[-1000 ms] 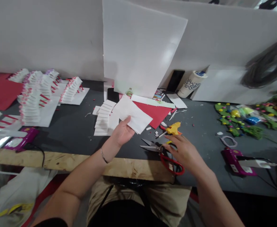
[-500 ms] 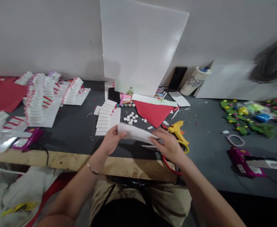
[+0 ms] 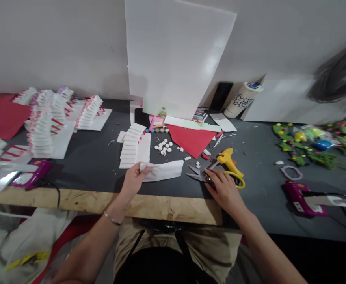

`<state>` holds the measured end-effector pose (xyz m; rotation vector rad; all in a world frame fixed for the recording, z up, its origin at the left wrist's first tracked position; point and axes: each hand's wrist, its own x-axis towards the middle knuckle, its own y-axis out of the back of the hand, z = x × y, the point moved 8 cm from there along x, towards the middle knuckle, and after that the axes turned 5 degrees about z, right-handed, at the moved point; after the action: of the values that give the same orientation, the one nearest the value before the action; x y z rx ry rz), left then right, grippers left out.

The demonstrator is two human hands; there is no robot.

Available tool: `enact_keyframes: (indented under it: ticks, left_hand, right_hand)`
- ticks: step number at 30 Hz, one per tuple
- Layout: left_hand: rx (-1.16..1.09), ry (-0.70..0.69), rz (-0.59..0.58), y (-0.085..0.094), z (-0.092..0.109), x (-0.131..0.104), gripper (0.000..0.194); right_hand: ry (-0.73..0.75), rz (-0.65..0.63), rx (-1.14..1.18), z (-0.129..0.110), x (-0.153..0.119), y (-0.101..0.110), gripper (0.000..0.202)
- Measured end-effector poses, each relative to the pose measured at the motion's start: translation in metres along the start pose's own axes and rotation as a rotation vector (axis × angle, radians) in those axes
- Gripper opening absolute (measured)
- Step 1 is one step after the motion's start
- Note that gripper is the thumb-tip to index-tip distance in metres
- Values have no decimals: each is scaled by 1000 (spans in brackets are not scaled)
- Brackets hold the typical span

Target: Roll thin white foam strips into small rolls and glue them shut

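Note:
My left hand (image 3: 135,179) pinches the left end of a white paper strip (image 3: 167,170), whose right end is free above the dark table. My right hand (image 3: 222,187) is closed around the scissors (image 3: 197,177); their blades point left and stand apart, with one yellow handle loop showing to the right. Beyond the scissors lies a yellow glue gun (image 3: 226,158). Behind the strip are small white discs (image 3: 163,147) and a row of overlapping white pieces (image 3: 130,148) on a card. A red sheet (image 3: 192,142) lies farther back.
At the left stand several white stepped pieces with red strips (image 3: 41,134), near a purple power block (image 3: 32,173). A white cup (image 3: 239,103) and a black phone (image 3: 221,96) lean at the back. Green decorations (image 3: 297,144) and another purple block (image 3: 304,199) are at the right.
My right hand has let go of the paper strip, moved right and taken hold of the scissors. My left hand has come slightly lower and left with the strip.

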<state>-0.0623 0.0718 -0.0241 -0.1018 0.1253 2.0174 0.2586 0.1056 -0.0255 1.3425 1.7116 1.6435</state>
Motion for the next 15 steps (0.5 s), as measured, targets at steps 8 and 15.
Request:
enact_keyframes:
  ticks: [8,15]
  left_hand:
    - [-44,-13,-195,-18,8,-7,41]
    - [87,-108,-269,-13,20,-11,34]
  right_hand:
    - [-241,47,679,-24,24,-3,71]
    - [-327,96,1021,-54,37,-7,18]
